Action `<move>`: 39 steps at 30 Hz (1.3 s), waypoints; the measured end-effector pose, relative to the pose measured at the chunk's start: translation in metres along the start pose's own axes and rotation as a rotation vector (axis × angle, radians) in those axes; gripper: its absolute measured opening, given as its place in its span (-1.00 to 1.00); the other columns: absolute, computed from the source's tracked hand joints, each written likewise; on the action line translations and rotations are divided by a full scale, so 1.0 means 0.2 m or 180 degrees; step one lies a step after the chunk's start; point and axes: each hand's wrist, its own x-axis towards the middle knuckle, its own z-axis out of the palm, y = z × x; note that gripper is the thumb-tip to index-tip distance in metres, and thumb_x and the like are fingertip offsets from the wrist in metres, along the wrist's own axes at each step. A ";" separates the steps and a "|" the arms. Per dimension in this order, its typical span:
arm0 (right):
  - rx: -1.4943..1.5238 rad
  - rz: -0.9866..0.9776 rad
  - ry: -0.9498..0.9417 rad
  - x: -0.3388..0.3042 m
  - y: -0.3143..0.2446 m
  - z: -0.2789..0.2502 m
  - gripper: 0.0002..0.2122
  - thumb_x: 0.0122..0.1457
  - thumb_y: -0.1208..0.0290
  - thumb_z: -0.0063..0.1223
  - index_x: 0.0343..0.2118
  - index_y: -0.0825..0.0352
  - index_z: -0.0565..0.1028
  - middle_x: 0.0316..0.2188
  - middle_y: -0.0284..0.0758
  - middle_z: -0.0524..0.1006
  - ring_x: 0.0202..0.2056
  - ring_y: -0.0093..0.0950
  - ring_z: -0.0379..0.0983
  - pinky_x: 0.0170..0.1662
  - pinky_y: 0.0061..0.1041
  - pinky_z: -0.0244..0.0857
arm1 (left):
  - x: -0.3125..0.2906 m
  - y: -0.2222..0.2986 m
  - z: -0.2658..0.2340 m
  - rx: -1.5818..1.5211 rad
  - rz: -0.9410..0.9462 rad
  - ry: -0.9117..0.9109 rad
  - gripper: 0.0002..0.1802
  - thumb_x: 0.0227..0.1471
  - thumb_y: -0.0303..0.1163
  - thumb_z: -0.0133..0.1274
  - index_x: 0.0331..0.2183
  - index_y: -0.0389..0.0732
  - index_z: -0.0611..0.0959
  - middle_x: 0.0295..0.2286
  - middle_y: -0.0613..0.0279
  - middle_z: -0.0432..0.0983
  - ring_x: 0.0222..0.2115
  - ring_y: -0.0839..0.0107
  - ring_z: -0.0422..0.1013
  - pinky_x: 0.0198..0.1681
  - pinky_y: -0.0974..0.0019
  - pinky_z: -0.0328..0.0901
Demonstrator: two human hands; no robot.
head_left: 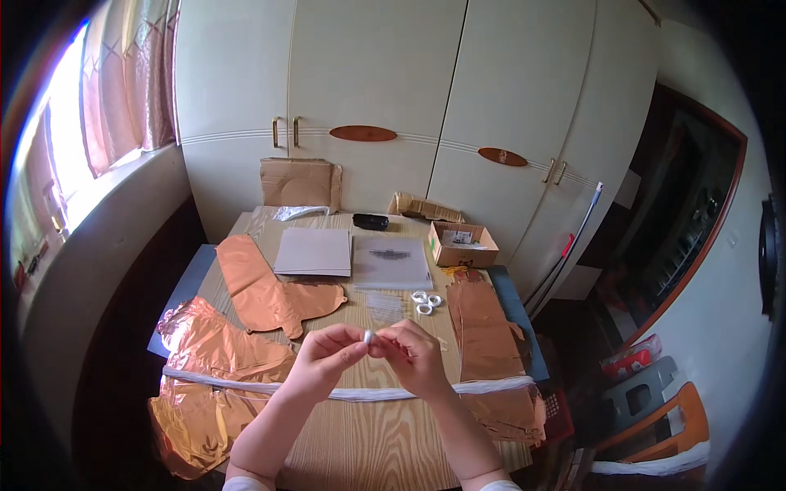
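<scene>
My left hand (334, 353) and right hand (415, 353) meet, fingertips pinching a small white roll (368, 336) above the table (368, 446). A loose pinch could drop it; low forearms could drag the white strip (368, 394) and crease the copper foil (225, 348). Pale cupboards (368, 65) face me, a curtain (123, 78) left.

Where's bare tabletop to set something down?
Bare wooden tabletop lies between the forearms, on the near side of the long white strip; also a sliver left of the small clear sheet. Crowded: left, copper foil pieces; right, stacked copper foil; far side, grey boards, cardboard box.
</scene>
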 end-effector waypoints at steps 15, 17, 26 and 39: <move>-0.1530 -0.1093 0.0563 0.01 -0.02 0.01 -0.83 -0.20 0.44 0.25 -0.57 0.24 0.44 -0.64 -0.44 0.40 -0.59 -0.48 0.33 -0.56 -0.54 0.22 | 0.02 -0.06 -0.01 0.1717 0.0333 0.0266 -0.73 0.00 -0.64 -0.11 -0.19 -0.40 0.48 -0.28 0.12 0.50 -0.21 0.46 0.41 -0.09 0.44 0.26; -0.1498 -0.1159 0.0545 0.01 -0.02 0.00 -0.82 -0.22 0.41 0.27 -0.57 0.24 0.44 -0.64 -0.44 0.39 -0.58 -0.48 0.33 -0.56 -0.55 0.22 | 0.01 -0.06 -0.01 0.2166 0.0249 0.0275 -0.74 -0.03 -0.62 -0.06 -0.21 -0.40 0.50 -0.32 0.13 0.52 -0.26 0.48 0.43 -0.15 0.46 0.28; -0.0102 0.0012 0.0262 -0.01 0.06 -0.05 -0.83 -0.15 0.46 0.25 -0.54 0.30 0.44 -0.54 -0.41 0.42 -0.49 -0.49 0.38 -0.46 -0.53 0.28 | 0.02 -0.01 0.03 0.1776 -0.0303 -0.0117 -0.80 0.00 -0.46 0.03 -0.32 -0.40 0.55 -0.45 0.19 0.54 -0.38 0.54 0.46 -0.28 0.50 0.32; -0.0505 -0.1058 -0.0211 0.01 -0.01 -0.07 -0.73 -0.12 0.68 0.07 -0.28 0.32 0.51 -0.34 -0.29 0.52 -0.34 -0.38 0.47 -0.31 -0.54 0.36 | 0.03 0.02 0.00 0.1100 -0.0372 -0.0062 -0.80 0.03 -0.45 0.00 -0.34 -0.42 0.53 -0.43 0.18 0.52 -0.36 0.55 0.42 -0.24 0.49 0.30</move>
